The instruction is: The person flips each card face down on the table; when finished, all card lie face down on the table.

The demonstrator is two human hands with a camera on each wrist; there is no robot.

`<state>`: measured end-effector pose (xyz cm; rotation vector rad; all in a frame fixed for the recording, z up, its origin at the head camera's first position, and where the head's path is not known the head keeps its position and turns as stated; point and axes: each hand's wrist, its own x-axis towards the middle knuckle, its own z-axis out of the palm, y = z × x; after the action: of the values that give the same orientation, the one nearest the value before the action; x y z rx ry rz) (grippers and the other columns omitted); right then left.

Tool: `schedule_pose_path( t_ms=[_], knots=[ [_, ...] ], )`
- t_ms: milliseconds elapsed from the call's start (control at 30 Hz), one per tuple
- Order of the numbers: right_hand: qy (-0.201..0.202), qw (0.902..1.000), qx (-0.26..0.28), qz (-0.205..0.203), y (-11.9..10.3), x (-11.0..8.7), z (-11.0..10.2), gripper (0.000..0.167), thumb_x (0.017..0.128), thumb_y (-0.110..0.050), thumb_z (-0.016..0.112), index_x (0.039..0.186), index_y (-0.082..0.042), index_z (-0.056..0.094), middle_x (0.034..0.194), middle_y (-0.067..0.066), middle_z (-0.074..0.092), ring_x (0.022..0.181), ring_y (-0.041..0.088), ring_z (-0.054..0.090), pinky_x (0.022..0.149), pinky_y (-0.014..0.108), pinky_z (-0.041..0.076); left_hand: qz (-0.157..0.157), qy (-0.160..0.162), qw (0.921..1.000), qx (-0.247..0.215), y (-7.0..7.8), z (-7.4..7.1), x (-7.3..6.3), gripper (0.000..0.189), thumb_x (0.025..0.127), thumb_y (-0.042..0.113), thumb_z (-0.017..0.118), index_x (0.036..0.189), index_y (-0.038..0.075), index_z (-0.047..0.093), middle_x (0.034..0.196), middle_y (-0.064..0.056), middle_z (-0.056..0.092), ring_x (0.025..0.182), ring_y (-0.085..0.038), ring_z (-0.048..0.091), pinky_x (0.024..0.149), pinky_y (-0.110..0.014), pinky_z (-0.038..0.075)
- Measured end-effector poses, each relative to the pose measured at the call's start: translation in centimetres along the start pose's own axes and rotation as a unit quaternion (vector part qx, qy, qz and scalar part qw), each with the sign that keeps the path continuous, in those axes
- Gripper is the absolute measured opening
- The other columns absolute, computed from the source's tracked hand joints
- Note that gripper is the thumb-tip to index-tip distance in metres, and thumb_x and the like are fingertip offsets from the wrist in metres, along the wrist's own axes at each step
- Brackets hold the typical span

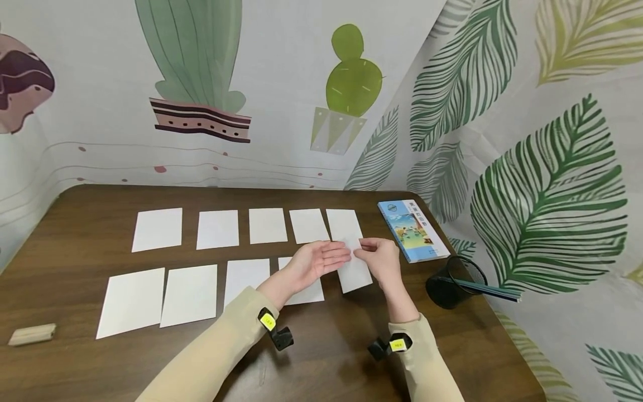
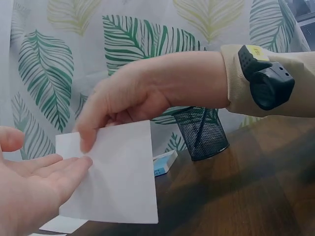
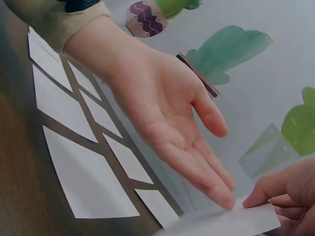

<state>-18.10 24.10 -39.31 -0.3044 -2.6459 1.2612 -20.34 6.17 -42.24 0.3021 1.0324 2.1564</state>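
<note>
My right hand (image 1: 383, 261) pinches the upper edge of a white paper card (image 2: 115, 182), which stands tilted up off the table in the left wrist view. Palm turned up, my left hand (image 1: 308, 263) reaches in from the other side with its fingers straight. Its fingertips lie at the face of that card; in the right wrist view they meet the paper (image 3: 231, 221) near the pinching thumb. Behind the held card, another white card (image 1: 344, 220) lies at the right end of the far row.
White cards lie in two rows, a far one (image 1: 217, 229) and a near one (image 1: 188, 293), partly covered by my left arm. A blue-and-white book (image 1: 414, 231) and a black mesh pen holder (image 1: 447, 290) with pencils stand right. A light wooden block (image 1: 32, 334) lies far left.
</note>
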Motion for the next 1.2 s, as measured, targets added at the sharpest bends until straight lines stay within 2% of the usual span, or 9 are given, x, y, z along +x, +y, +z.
schedule_pose_path(
  t_ms=[133, 267, 400, 633, 833, 1200],
  knots=[
    [-0.033, 0.9976, 0.032, 0.051, 0.9, 0.8, 0.1, 0.032, 0.082, -0.006, 0.073, 0.11, 0.008, 0.07, 0.105, 0.024, 0.072, 0.093, 0.028, 0.07, 0.081, 0.036, 0.06, -0.005, 0.004, 1.0, 0.002, 0.2, -0.5, -0.2, 0.053, 0.105, 0.016, 0.021, 0.148, -0.015, 0.021, 0.153, -0.035, 0.026, 0.144, -0.044, 0.027, 0.122, -0.045, 0.023],
    [-0.074, 0.9907, 0.051, 0.102, 2.6, 1.6, 0.5, 0.035, 0.085, -0.006, 0.071, 0.116, 0.008, 0.067, 0.111, 0.025, 0.07, 0.088, 0.02, 0.068, 0.08, 0.033, 0.06, -0.009, 0.013, 0.9999, 0.006, 0.5, -1.2, -0.8, 0.053, 0.106, 0.016, 0.02, 0.148, -0.016, 0.02, 0.153, -0.035, 0.025, 0.144, -0.044, 0.026, 0.122, -0.046, 0.022],
    [-0.091, 0.9858, 0.051, 0.131, 4.0, 1.8, 0.9, 0.037, 0.085, -0.006, 0.072, 0.118, 0.009, 0.065, 0.111, 0.024, 0.069, 0.086, 0.019, 0.067, 0.079, 0.031, 0.059, -0.014, 0.028, 0.9994, 0.017, 0.7, -1.9, -1.3, 0.054, 0.105, 0.016, 0.019, 0.147, -0.018, 0.018, 0.152, -0.037, 0.024, 0.144, -0.045, 0.026, 0.122, -0.046, 0.023],
    [-0.087, 0.9878, 0.007, 0.129, 5.8, 1.9, 1.3, 0.036, 0.085, -0.011, 0.073, 0.116, 0.006, 0.067, 0.112, 0.023, 0.068, 0.099, 0.032, 0.067, 0.086, 0.041, 0.057, -0.04, 0.069, 0.9961, 0.037, -0.1, -2.8, -1.4, 0.054, 0.105, 0.017, 0.023, 0.144, -0.02, 0.024, 0.149, -0.04, 0.029, 0.14, -0.048, 0.031, 0.12, -0.047, 0.026],
    [-0.071, 0.9895, -0.02, 0.125, 6.5, 1.8, 1.6, 0.032, 0.083, -0.015, 0.076, 0.109, 0.004, 0.071, 0.11, 0.022, 0.07, 0.094, 0.029, 0.068, 0.082, 0.039, 0.058, -0.069, 0.097, 0.9917, 0.05, -1.4, -2.9, -1.1, 0.054, 0.104, 0.018, 0.027, 0.142, -0.021, 0.027, 0.146, -0.041, 0.032, 0.139, -0.05, 0.033, 0.12, -0.049, 0.027],
    [-0.054, 0.9937, -0.055, 0.081, 6.9, 1.6, 1.1, 0.03, 0.082, -0.018, 0.078, 0.103, 0.002, 0.074, 0.102, 0.019, 0.074, 0.091, 0.03, 0.07, 0.08, 0.041, 0.058, -0.082, 0.086, 0.9911, 0.061, -2.4, -3.2, -0.8, 0.054, 0.104, 0.017, 0.025, 0.141, -0.022, 0.027, 0.147, -0.041, 0.031, 0.139, -0.05, 0.032, 0.12, -0.05, 0.026]
  ],
)
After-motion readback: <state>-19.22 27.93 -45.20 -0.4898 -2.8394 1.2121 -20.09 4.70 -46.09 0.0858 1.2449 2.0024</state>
